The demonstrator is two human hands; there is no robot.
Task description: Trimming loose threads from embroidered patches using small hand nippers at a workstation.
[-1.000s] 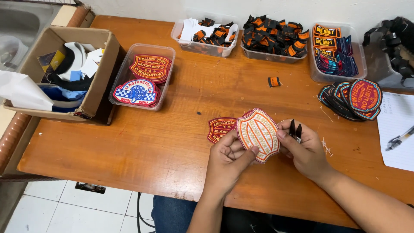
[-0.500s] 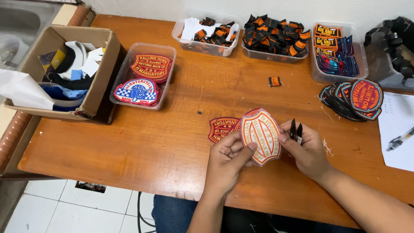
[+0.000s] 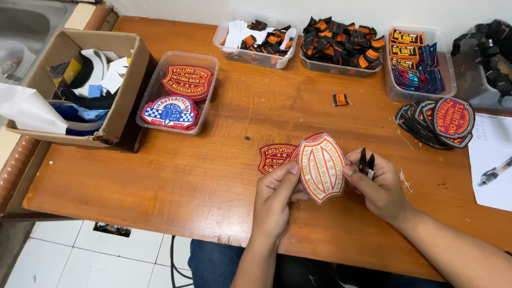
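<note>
Over the front of the wooden table (image 3: pixel 202 176), both hands hold one embroidered patch (image 3: pixel 321 167), shield-shaped, orange and white, its face toward me. My left hand (image 3: pixel 276 197) pinches its left lower edge. My right hand (image 3: pixel 376 186) touches its right edge with the thumb and also carries small black thread snips (image 3: pixel 366 162) between the fingers. A dark red patch (image 3: pixel 274 156) lies flat on the table just behind the held one.
A clear tub (image 3: pixel 178 92) of finished patches and a cardboard box (image 3: pixel 74 88) stand at the left. Three clear tubs (image 3: pixel 336 45) of small labels line the back. A fanned stack of patches (image 3: pixel 440 121), paper and a pen (image 3: pixel 496 170) lie right. One loose label (image 3: pixel 341 100) lies mid-table.
The held patch has shifted slightly down and to the right and turned a little in my fingers. Everything on the table has stayed put.
</note>
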